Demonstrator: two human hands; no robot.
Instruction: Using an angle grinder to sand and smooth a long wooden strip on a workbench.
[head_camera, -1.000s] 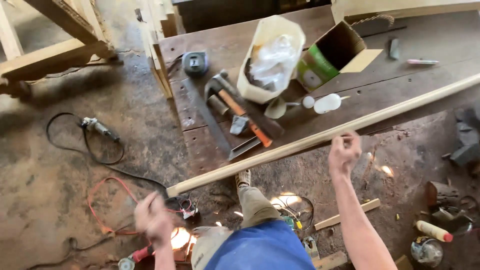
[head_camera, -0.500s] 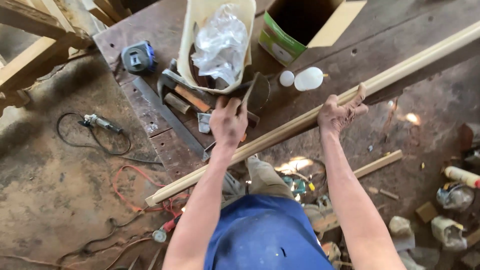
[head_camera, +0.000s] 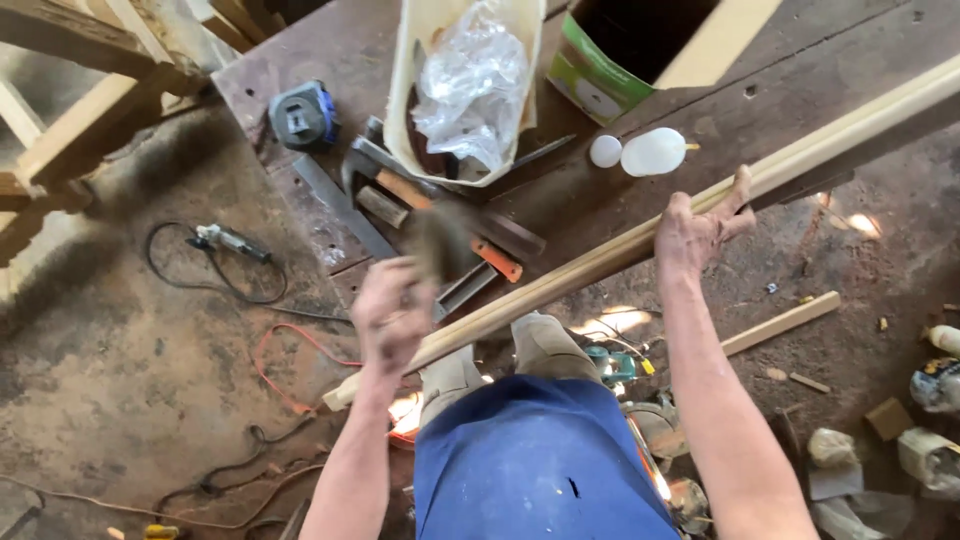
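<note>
Two hands on record. Right hand (head_camera: 700, 228): grip clamped on long pale wooden strip (head_camera: 600, 262), which lies slanted along the bench (head_camera: 720, 120) edge, as half a second ago. Left hand (head_camera: 392, 315): since drawn back off the strip, blurred, fingers closed around a dark blurred object (head_camera: 432, 240), kind unclear; sanding or rubbing judged in hand.

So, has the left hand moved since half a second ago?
Yes. The left hand has come back from the hammer on the workbench toward the body.
</note>
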